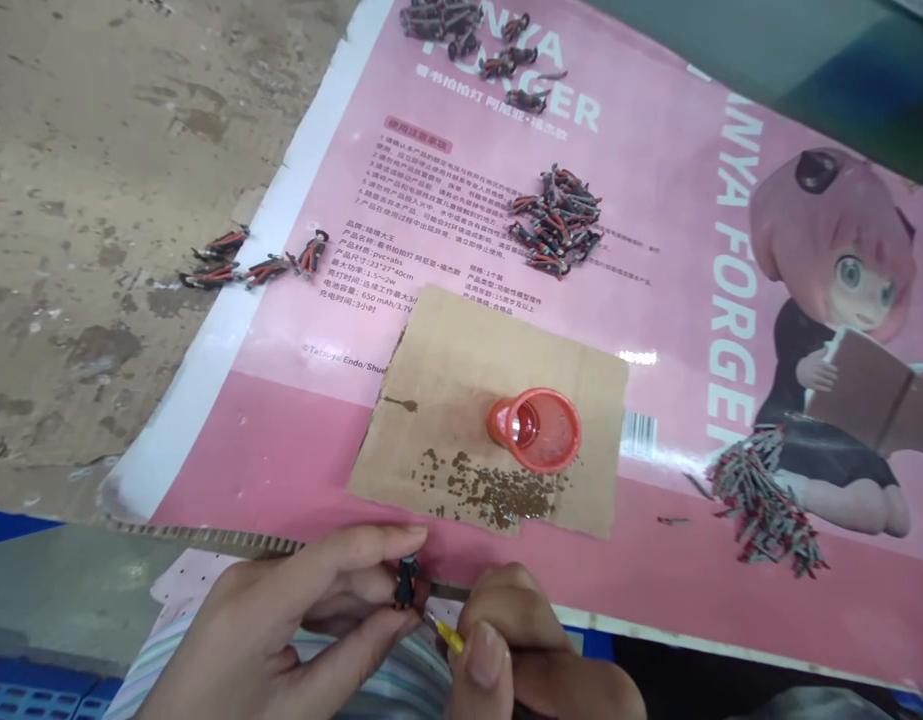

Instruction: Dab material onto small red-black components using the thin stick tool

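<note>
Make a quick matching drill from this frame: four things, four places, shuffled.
Things:
1. red cup
2. small black part
3. yellow-tipped tool
4. four loose wire pieces

Places:
A. in the right hand
B. lying across the sheet's white left edge
C. on the brown cardboard square
D. pinched in the left hand

Pairs: 1-C, 2-D, 3-A, 4-B

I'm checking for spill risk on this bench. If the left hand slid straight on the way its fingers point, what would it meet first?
The left hand points right, pinching a small black part. Straight on, it would first meet the right hand, which holds a yellow tool close beside it. The red cup sits farther up, off that line.
</note>
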Motion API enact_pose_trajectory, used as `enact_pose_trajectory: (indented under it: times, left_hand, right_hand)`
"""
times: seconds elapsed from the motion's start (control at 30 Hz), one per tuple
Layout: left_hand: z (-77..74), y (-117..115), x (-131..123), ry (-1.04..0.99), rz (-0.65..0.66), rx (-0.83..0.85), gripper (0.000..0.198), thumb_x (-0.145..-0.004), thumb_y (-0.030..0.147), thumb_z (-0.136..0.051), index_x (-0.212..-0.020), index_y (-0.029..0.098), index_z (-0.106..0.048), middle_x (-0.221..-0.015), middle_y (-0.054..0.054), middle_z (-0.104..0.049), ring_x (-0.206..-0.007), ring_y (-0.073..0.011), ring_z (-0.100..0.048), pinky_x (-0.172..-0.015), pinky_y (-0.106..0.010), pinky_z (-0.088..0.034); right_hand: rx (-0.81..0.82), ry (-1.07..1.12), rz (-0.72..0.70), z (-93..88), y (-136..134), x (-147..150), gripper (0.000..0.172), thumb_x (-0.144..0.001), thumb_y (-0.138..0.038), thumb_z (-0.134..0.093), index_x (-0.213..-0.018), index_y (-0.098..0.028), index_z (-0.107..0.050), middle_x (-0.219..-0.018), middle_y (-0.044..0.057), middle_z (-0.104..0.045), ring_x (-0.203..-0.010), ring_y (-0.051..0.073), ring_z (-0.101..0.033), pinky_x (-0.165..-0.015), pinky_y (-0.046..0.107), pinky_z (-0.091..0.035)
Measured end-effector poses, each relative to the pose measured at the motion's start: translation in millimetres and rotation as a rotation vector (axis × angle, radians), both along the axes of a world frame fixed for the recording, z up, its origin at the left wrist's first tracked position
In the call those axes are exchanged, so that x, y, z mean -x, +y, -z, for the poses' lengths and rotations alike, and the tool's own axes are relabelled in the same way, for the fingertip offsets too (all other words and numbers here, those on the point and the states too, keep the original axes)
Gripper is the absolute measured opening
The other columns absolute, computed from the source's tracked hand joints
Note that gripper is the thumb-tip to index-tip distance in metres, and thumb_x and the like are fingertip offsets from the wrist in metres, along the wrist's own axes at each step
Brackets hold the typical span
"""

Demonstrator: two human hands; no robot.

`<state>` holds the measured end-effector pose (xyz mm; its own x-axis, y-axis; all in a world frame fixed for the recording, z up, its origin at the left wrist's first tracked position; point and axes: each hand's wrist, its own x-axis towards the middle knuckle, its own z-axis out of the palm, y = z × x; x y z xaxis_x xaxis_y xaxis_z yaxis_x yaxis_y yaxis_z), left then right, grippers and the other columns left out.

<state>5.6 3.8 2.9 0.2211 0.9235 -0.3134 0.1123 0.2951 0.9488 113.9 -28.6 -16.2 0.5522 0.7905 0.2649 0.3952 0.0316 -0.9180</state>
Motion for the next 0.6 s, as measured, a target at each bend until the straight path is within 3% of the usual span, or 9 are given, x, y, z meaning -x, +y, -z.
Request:
enact_pose_trajectory:
  times: [0.13,0.37,0.47,0.6]
  left_hand:
    - [3.9,1.5,2.5,-0.019,0.017,-0.044,0.063,-0.083,0.011,-0.072,-0.117,0.065,-0.073,-0.086,0.028,-0.084,-0.070,-0.0019,-0.082,-0.068,0.001,-0.055]
    - [5.1,-0.3,5.9,0.009,0.037,-0.063,0.060,-0.085,0.010,-0.074,-0.119,0.060,-0.074,-0.087,0.025,-0.085,-0.071,-0.0035,-0.083,-0.067,0.002,-0.055]
    - [5.8,0.7,5.7,0.020,0.029,-0.071,0.059,-0.087,0.012,-0.073,-0.120,0.061,-0.073,-0.087,0.026,-0.085,-0.070,-0.0023,-0.082,-0.070,0.002,-0.054]
    - [7.0,-4.8,9.3,0.086,0.094,-0.108,0.054,-0.092,0.021,-0.074,-0.124,0.064,-0.069,-0.086,0.026,-0.084,-0.070,-0.0035,-0.083,-0.067,0.000,-0.056]
  right_hand:
    - [-0.112,-0.010,-0.018,3.8,5.2,-2.5,0.046,-0.106,-0.026,-0.053,-0.065,-0.021,-0.032,-0.052,-0.009,-0.039,-0.042,0.005,-0.032,-0.039,0.019,-0.028]
    - [-0.114,-0.006,-0.052,5.5,4.1,-4.5,0.042,-0.102,-0.017,-0.052,-0.065,-0.022,-0.033,-0.053,-0.009,-0.033,-0.041,0.005,-0.031,-0.037,0.020,-0.028]
    - [-0.118,0.005,-0.048,2.8,7.3,-7.2,0.039,-0.104,-0.019,-0.052,-0.069,-0.023,-0.034,-0.054,-0.010,-0.035,-0.042,0.005,-0.032,-0.038,0.021,-0.028]
    - [-0.225,-0.008,-0.157,-3.4,10.3,-19.5,0.041,-0.108,-0.022,-0.051,-0.070,-0.022,-0.036,-0.056,-0.010,-0.043,-0.042,0.003,-0.037,-0.038,0.017,-0.034]
